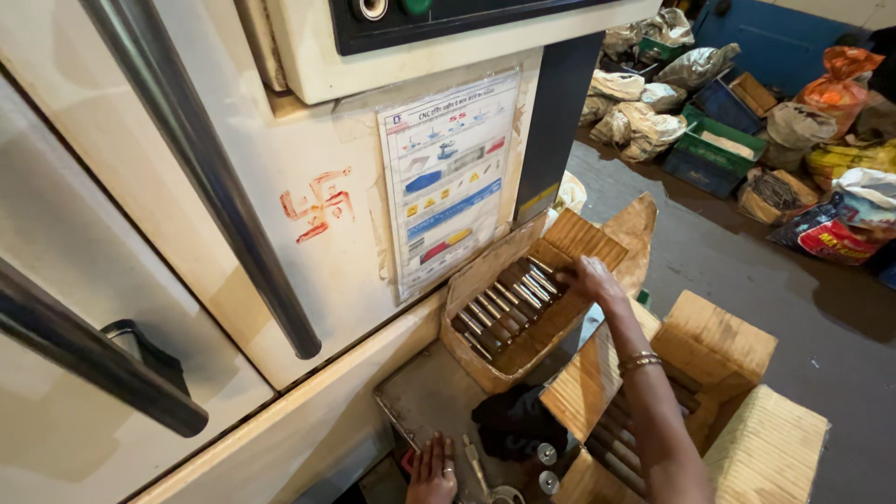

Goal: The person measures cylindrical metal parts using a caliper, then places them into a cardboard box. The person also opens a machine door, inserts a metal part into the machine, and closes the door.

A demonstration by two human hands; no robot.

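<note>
right hand [586, 277] fingers closed on metal rods [509, 301] in far cardboard box [485, 359] | left hand [433, 469] open, flat on near table [425, 397] | risk: rod slips, rolls off row

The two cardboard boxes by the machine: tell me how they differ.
The upper box sits against the machine, with a single neat row of metal rods in plain view; the right hand touches them. The lower box stands further out, its flaps partly covering its rods. Both are brown cardboard holding metal rods.
</note>
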